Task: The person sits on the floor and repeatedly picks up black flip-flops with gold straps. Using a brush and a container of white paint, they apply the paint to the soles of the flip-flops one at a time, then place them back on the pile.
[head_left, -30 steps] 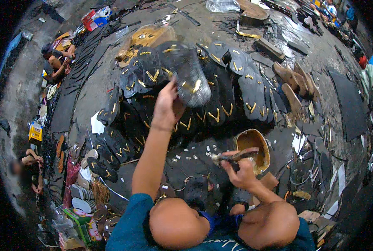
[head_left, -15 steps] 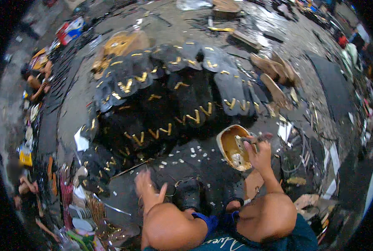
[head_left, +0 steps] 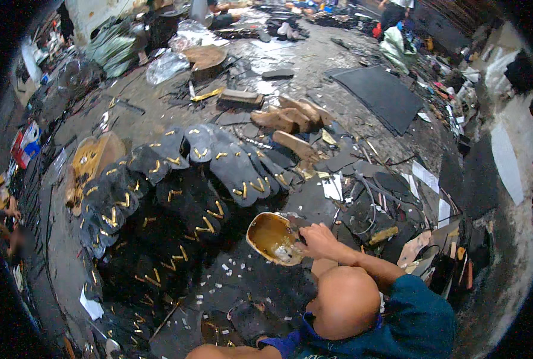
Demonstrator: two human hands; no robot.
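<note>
My right hand [head_left: 321, 243] is at the right rim of a pale bowl [head_left: 256, 222] with amber-brown stuff and a whitish lump inside. Its fingers are curled together against the rim; whatever they hold is hidden. My left hand is out of the picture. Left of the bowl lie rows of dark slipper soles [head_left: 233, 169] with gold-coloured V-shaped strips, overlapping in an arc. Small white bits [head_left: 226, 266] are scattered on the dark ground below the bowl.
Wooden foot forms [head_left: 290, 116] lie beyond the bowl, near a brush-like block [head_left: 241, 99]. A black sheet [head_left: 377, 96] lies at the far right. Offcuts and paper scraps [head_left: 332, 186] litter the right side. A yellow-stained wooden block [head_left: 96, 158] stands at the left.
The view has swung to the right and up, so the bowl and soles appear further left and lower. My left hand has left the picture. The right hand stays by the bowl.
</note>
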